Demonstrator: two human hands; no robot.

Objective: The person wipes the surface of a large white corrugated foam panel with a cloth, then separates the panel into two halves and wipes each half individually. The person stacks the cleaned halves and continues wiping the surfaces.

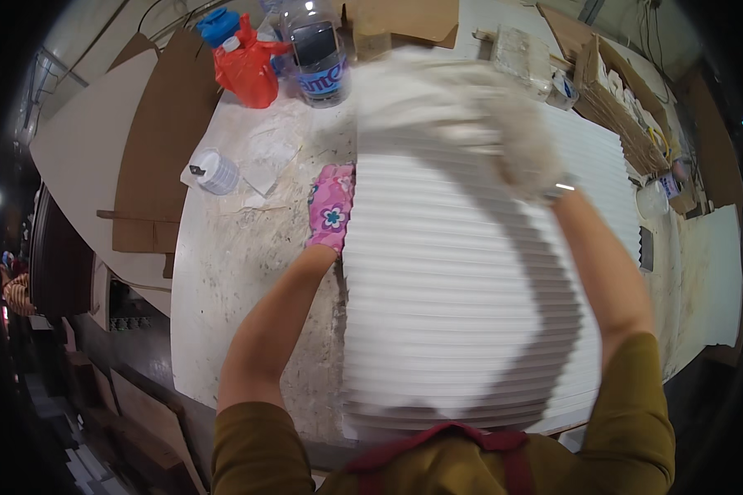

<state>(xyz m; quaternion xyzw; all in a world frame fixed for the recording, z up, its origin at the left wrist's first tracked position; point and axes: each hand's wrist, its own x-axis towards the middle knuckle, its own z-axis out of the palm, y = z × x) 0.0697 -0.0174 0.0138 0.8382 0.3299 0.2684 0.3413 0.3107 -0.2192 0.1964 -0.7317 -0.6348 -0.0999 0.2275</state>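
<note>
Here, across the middle of the frame, a white ribbed panel (462,289) with fine horizontal grooves lies flat on the pale, dust-smeared desk (239,256), its near edge reaching the lower centre by the person's chest. The left hand (332,206), in a pink flowered glove, rests against the panel's left edge just left of centre; whether its grip is spread or pinching the edge I cannot tell, since the fingers sit hidden at the rim. The right hand (516,136), in a whitish dusty glove, is blurred at the upper centre over the panel's far end, its grip closed around a white crumpled cloth (421,91). In the upper left stand a red plastic jug (248,66) with a blue cap and a clear plastic bottle (318,54); a small white ribbed container (215,172) sits left of the panel.
</note>
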